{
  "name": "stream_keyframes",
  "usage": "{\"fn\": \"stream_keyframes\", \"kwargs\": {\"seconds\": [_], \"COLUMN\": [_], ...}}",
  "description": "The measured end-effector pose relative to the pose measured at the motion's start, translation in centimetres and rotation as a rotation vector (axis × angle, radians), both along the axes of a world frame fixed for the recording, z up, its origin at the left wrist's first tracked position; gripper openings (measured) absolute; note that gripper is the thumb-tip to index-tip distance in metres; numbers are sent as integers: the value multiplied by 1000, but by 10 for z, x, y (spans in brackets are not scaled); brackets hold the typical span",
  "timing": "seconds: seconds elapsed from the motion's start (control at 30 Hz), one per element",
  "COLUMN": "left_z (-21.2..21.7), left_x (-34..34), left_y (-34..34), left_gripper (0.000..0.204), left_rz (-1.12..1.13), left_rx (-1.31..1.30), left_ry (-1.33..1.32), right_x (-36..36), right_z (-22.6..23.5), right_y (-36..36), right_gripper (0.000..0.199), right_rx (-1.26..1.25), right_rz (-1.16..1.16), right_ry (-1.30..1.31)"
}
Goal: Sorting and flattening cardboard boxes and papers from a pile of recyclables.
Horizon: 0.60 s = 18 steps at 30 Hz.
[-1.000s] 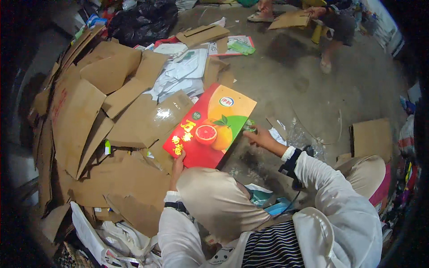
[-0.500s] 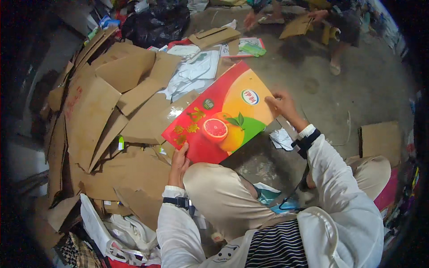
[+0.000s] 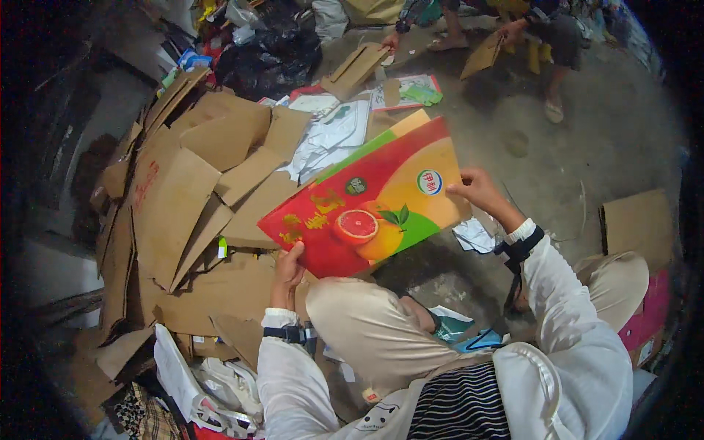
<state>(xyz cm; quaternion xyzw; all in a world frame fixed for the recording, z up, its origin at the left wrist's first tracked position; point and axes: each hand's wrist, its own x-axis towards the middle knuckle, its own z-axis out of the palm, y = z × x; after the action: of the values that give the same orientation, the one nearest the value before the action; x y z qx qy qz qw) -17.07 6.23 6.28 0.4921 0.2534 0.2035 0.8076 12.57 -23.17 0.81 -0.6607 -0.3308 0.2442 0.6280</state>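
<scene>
A flattened drink carton, red, orange and green with a printed cut grapefruit, is held up above my knees. My left hand is closed on its lower left corner, thumb on the printed face. At the right edge my right hand pinches it, thumb in front and the other fingers mostly hidden behind. A green and orange second panel shows behind the carton's top edge. Past it lies a stack of white sheets.
Flattened brown cardboard is heaped on my left. A black plastic bag lies beyond it. Ahead, a co-worker's hand touches a cardboard piece; another hand holds cardboard. Crumpled white paper lies on the floor.
The carton has tilted and its second panel now shows behind the top edge. Both my hands keep their hold. Ahead, a co-worker's hand has come onto the cardboard piece and tilted it up.
</scene>
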Motion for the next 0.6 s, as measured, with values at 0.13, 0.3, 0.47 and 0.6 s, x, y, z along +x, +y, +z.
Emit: {"fn": "stream_keyframes", "kwargs": {"seconds": [0.13,0.3,0.47,0.6], "left_z": [46,101,110,114], "left_x": [5,32,32,27], "left_y": [-16,-72,-89,-101], "left_gripper": [38,31,32,54], "left_rz": [-369,-670,-736,-721], "left_rx": [481,1223,1603,1872], "left_ry": [15,-25,210,454], "right_x": [3,-2,-20,-19], "right_z": [-19,-99,-32,5], "right_y": [-9,-23,-57,-77], "right_gripper": [35,33,33,33], "right_rx": [-15,468,457,437], "right_rz": [-347,-316,-236,-246], "right_ry": [-308,14,372,555]}}
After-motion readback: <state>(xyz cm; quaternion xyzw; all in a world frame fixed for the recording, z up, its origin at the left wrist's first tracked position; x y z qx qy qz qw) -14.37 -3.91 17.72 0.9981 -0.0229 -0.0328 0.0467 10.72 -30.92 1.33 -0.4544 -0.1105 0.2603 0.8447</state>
